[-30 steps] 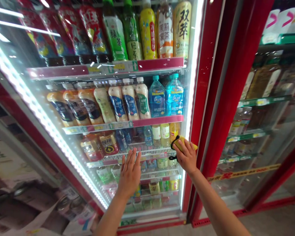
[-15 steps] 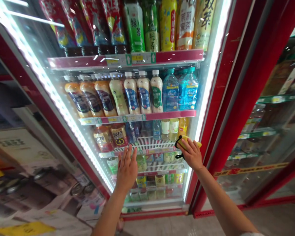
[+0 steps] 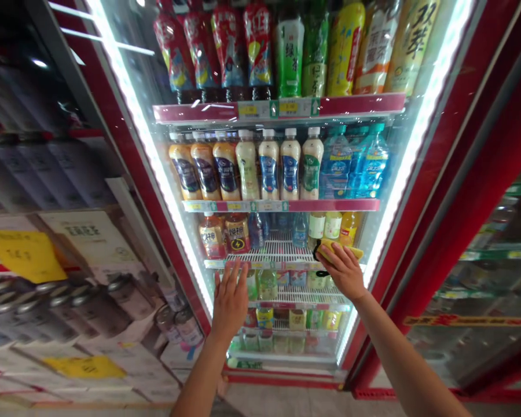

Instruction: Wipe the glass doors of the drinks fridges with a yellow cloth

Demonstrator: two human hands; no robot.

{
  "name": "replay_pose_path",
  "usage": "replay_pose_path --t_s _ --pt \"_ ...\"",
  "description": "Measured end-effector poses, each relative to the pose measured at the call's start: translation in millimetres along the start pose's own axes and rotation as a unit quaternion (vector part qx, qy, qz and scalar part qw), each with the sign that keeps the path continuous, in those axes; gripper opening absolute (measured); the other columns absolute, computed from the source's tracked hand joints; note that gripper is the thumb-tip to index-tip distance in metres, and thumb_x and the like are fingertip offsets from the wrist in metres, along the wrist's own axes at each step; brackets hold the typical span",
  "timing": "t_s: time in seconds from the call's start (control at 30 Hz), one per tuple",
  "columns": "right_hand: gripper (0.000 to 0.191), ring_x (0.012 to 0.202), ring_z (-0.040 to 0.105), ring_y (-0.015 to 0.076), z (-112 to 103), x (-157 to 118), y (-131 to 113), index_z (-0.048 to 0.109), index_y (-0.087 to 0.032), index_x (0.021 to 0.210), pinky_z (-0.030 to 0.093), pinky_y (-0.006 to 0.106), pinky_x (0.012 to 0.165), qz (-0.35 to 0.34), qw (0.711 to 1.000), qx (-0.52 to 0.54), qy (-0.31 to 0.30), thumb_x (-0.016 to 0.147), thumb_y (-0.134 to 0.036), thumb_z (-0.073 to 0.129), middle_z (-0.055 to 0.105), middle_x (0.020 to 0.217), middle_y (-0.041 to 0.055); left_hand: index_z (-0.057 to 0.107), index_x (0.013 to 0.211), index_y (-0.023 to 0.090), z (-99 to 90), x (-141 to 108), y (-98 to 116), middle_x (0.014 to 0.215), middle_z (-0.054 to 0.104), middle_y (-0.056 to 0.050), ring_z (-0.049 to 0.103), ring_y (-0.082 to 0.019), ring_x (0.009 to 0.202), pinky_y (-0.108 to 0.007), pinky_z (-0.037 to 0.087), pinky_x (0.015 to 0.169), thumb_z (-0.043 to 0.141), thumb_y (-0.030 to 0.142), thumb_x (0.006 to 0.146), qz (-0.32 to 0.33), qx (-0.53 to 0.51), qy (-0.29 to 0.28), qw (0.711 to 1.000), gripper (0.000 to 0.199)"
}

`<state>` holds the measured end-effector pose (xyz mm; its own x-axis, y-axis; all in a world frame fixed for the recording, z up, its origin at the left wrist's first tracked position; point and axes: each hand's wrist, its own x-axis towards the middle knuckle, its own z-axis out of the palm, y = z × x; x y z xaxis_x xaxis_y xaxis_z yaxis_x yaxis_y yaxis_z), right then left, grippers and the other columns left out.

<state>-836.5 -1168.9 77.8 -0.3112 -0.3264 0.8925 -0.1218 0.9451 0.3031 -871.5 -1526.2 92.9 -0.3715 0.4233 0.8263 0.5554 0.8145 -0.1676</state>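
My right hand (image 3: 344, 271) is closed on a yellow cloth (image 3: 330, 247) with a dark edge and a black loop hanging from it. Palm forward, it holds the cloth against or close to the glass front of a drinks fridge, level with the third visible shelf. My left hand (image 3: 231, 298) is raised flat with its fingers stretched, holding nothing. Its fingertips are near the left part of the same shelf edge (image 3: 260, 265); whether they touch the glass I cannot tell. Behind the glass between my hands is a white wire rack (image 3: 278, 248).
Rows of bottles (image 3: 269, 165) fill the lit fridge shelves. Its red frame (image 3: 421, 231) runs down the right, with another glass-fronted cabinet (image 3: 473, 289) beyond. On the left stand stacked cans (image 3: 91, 307) with yellow price signs (image 3: 21, 255). Grey floor (image 3: 286, 399) shows below.
The view has turned left, so the fridge appears farther right and more of the stacked cans shows. Against the shelves, my right hand and the cloth have shifted left; my left hand has shifted slightly left too.
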Motion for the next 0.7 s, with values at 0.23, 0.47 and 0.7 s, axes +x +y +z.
replay_pose_path --t_s 0.23,0.47,0.7 --pt "0.051 0.153 0.034 0.0275 29 58 -61 0.055 -0.031 0.149 0.033 0.048 0.123 0.112 0.986 -0.027 0.119 0.101 -0.015 0.052 0.058 0.151 0.0048 0.009 0.166 0.021 -5.6 -15 -14 0.168 0.029 -0.011 0.013 -0.027 0.159 -0.052 0.015 0.131 0.049 0.009 0.097 -0.013 0.003 -0.009 1.0 0.08" --pt "0.051 0.149 0.041 0.0228 12 43 -45 0.058 -0.035 0.145 0.035 0.043 0.122 0.015 0.999 0.008 0.039 0.098 -0.012 0.057 0.064 0.145 -0.0005 0.005 0.166 0.023 0.8 -4 -29 0.171 0.019 -0.013 0.014 -0.031 0.159 -0.058 0.025 0.128 0.051 0.009 0.096 0.001 0.013 -0.026 1.0 0.085" --pt "0.058 0.154 0.032 0.0289 35 93 -85 0.046 -0.034 0.155 0.029 0.051 0.124 0.113 0.989 0.006 0.097 0.1 -0.016 0.054 0.053 0.156 0.0049 0.0 0.165 0.029 15.2 43 -35 0.173 0.006 -0.01 0.007 -0.03 0.16 -0.059 0.021 0.129 0.064 0.022 0.094 0.027 -0.011 -0.015 0.999 0.096"
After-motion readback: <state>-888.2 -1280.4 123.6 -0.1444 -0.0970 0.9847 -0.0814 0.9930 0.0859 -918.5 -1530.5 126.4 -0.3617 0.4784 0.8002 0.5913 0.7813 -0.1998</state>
